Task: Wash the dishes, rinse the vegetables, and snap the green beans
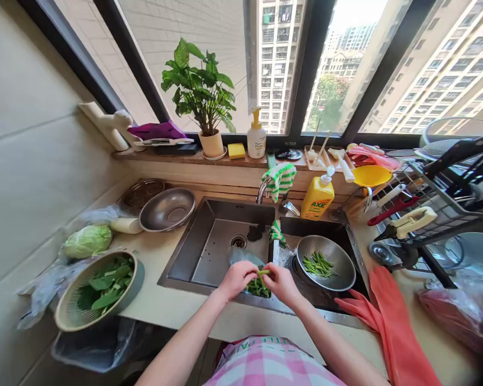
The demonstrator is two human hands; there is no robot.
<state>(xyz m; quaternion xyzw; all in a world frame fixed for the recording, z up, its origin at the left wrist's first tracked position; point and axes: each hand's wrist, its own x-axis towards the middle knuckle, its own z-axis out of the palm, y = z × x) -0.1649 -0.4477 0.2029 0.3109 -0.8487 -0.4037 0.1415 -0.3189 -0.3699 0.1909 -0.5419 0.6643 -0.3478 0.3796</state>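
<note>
A short green bean piece point(263, 272) is pinched between my two hands over the front edge of the left sink basin. My left hand point(238, 279) grips its left end, and my right hand point(280, 283) grips the right end. Just beneath them, more green beans point(258, 288) lie with a clear plastic bag, partly hidden by my fingers. In the right basin stands a metal bowl point(343, 262) holding cut green bean pieces point(319, 264).
Left of the sink are a basket point(60, 308) of leafy greens, a cabbage point(88, 240) and a steel bowl point(168, 209). Red rubber gloves point(394, 321) lie at the right. Behind stand the faucet point(262, 190), a yellow bottle point(317, 198) and a dish rack point(446, 198).
</note>
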